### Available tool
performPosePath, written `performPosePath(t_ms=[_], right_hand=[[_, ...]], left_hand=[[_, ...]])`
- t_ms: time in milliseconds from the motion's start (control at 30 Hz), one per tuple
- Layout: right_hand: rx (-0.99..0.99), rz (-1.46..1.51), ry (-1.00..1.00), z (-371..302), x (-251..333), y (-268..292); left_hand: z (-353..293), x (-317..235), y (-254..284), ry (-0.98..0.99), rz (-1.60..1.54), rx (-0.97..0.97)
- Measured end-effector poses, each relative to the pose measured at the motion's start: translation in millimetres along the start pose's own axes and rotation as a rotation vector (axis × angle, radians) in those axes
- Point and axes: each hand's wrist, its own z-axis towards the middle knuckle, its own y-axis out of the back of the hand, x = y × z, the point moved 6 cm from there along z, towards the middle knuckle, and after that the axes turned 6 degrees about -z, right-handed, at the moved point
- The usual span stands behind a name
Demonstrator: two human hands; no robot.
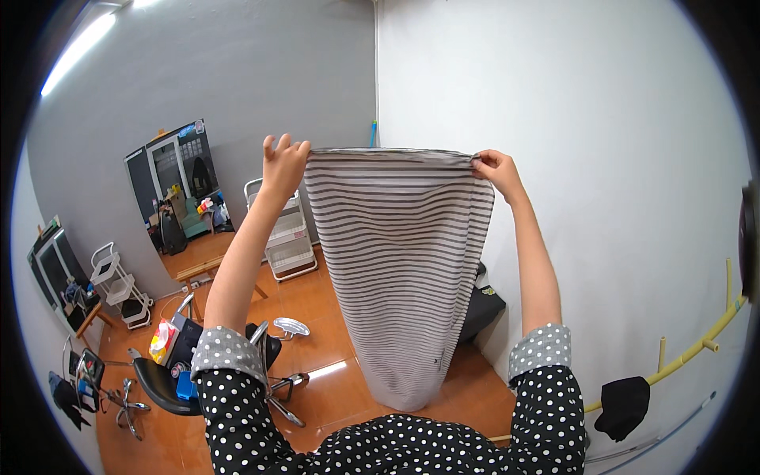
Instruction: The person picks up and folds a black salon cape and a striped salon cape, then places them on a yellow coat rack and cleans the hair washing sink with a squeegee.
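Note:
A long piece of grey-and-white striped cloth (pixel 400 261) hangs full length in front of me, its top edge stretched nearly level between my hands. My left hand (pixel 283 168) pinches the top left corner, with its other fingers raised. At the top right corner, my right hand (pixel 497 172) grips the edge between thumb and fingers. Folded layers show along the top and down the right side. The lower end narrows away toward the floor, and I cannot tell whether it touches.
Left of me stands a black salon chair (pixel 162 388) with boxes and packets on its seat. White trolleys (pixel 289 245) and a large mirror (pixel 182 190) line the grey wall. A yellow rail (pixel 681 356) with a black cloth (pixel 623 408) is at right; a dark box (pixel 481 313) sits behind the striped cloth.

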Motion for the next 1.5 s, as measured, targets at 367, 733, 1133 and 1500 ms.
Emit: performPosePath(t_ms=[367, 733, 1133, 1500], right_hand=[[-0.19, -0.402, 0.156, -19.1, -9.5, -29.5], [-0.125, -0.303, 0.18, -26.3, -22.8, -58.1], [-0.101, -0.503, 0.023, -33.0, -45.2, -64.0], [-0.029, -0.375, 0.093, -37.1, -42.5, -62.9]], left_hand=[[-17.5, 8.6, -10.6, 0.407, -0.179, 0.232], [-32.3, 23.4, -16.8, 0.611, -0.124, 0.497], [-45.6, 31.5, -21.6, 0.797, -0.163, 0.319], [-32.0, 40.0, -5.1, 0.887, -0.252, 0.143]])
